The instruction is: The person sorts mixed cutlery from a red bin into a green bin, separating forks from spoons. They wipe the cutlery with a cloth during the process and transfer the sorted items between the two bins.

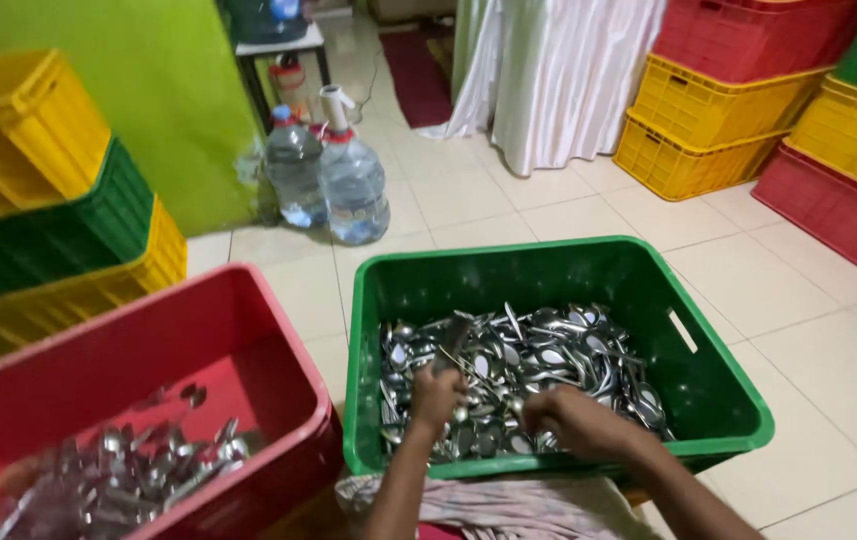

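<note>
Inside the green crate (718, 400), full of loose metal spoons (548, 360), the left hand (435, 395) is closed around a few spoons, lifting them. The right hand (563, 418) rests curled on the pile; whether it grips anything, I cannot tell.

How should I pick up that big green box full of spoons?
Use both hands on the green crate. Its right wall has a slot handle cut in near the rim; hook your fingers in there from outside. The left wall probably has a matching one. The metal spoons likely make it heavy.
</note>
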